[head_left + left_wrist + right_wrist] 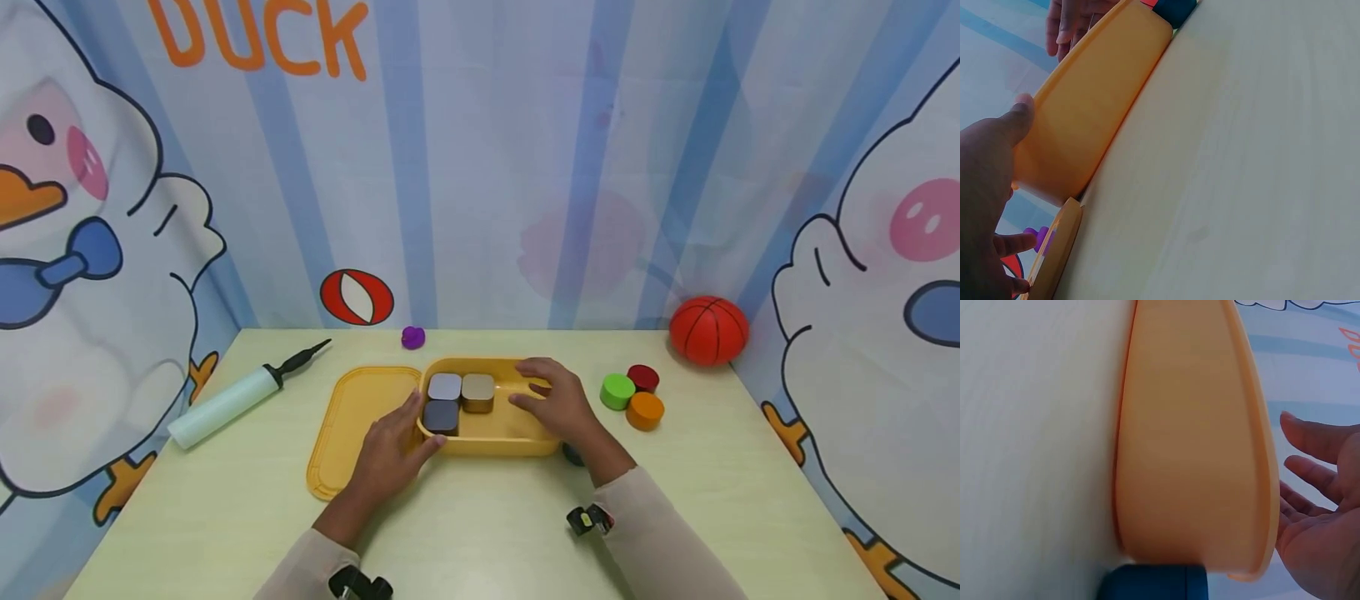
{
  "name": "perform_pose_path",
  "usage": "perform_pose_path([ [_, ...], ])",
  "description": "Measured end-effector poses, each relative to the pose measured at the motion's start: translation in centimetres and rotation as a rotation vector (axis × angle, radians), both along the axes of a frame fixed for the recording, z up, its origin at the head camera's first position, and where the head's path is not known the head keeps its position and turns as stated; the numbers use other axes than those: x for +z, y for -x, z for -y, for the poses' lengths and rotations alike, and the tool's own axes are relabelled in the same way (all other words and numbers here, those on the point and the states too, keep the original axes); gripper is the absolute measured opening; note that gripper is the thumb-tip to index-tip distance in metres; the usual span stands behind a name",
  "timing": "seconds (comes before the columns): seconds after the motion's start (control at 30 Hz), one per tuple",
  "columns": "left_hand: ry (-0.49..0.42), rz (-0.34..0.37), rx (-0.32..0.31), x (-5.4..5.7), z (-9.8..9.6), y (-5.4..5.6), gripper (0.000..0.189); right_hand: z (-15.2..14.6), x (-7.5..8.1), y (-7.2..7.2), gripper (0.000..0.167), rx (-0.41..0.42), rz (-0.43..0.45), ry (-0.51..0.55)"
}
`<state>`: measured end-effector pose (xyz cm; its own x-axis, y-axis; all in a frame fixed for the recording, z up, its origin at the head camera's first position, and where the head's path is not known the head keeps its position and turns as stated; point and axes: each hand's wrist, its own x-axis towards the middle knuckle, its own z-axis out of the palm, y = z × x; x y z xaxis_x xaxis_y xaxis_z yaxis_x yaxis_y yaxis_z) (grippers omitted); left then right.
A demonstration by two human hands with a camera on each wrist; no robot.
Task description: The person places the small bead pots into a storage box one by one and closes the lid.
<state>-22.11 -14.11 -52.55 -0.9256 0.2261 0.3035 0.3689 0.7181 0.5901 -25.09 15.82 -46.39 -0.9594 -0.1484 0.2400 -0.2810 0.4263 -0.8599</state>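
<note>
A yellow rectangular box [495,447] stands lidless on the table. Three rounded square blocks sit in its left part: a light grey block [445,387], a dark grey block [441,417] and a gold block [477,393]. My left hand [390,450] rests at the box's left end, thumb at the front rim, other fingers stretched along the end and over the yellow lid [330,450]. Over the box's right end hovers my right hand [558,400], fingers loosely bent and holding nothing. A dark blue rounded thing [1154,581] lies by the front right corner, partly hidden.
Green [617,391], dark red [643,377] and orange [645,411] short cylinders stand right of the box. Behind them is a red ball [708,330] with black lines. At left lies a pale green pump [225,408] with a black nozzle. A small purple thing [412,337] sits at the back edge.
</note>
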Motion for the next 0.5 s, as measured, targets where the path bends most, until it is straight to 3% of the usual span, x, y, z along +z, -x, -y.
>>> perform_pose_path([
  [0.3, 0.020, -0.025, 0.002, -0.3, -0.1, 0.1, 0.086, -2.9, -1.1, -1.3, 0.045, -0.060, -0.100, -0.067],
  [0.5, 0.025, -0.027, 0.005, -0.4, 0.1, 0.2, 0.087, -4.8, -1.4, -1.9, 0.046, -0.076, -0.062, -0.056],
])
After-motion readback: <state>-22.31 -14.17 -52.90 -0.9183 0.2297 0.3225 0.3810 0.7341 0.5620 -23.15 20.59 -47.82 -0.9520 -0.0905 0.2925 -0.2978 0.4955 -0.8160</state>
